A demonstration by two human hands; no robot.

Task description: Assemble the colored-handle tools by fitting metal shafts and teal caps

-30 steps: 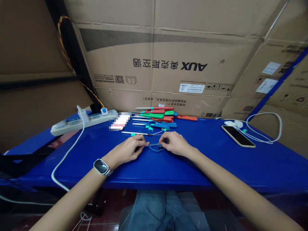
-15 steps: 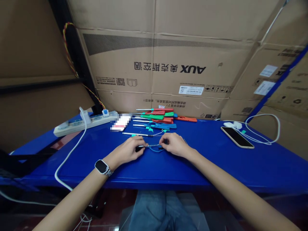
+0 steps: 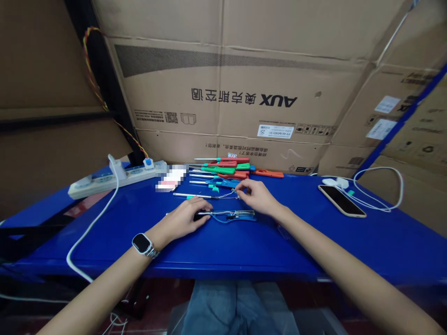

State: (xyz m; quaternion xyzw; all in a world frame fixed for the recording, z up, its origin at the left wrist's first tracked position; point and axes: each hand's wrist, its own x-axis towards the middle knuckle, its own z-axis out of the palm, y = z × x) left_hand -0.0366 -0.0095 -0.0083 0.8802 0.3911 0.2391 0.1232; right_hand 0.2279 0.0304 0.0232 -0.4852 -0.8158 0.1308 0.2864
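Note:
A long-nosed lighter with a blue half-handle (image 3: 223,219) lies opened on the blue table, its wires and clear fuel tank (image 3: 244,213) exposed. My left hand (image 3: 193,214) is closed on its metal tube and holds it against the table. Up and right of the tank, my right hand (image 3: 258,196) has thumb and finger pinched together. Its fingertips are by the end of thin wires (image 3: 226,194) that run from a loose metal lighter tube (image 3: 192,195). What they hold, if anything, is too small to make out. A small green piece (image 3: 214,189) lies behind that tube.
A pile of red, green, blue and orange lighters (image 3: 223,170) lies against the cardboard (image 3: 167,83). At left is a power strip (image 3: 101,180) with a white cable; at right, a phone (image 3: 342,201) beside a white charger cable (image 3: 379,204).
My right hand has moved off the blue lighter's handle end, up and slightly right, uncovering the clear tank. My left hand stays on the tube. The view has shifted slightly.

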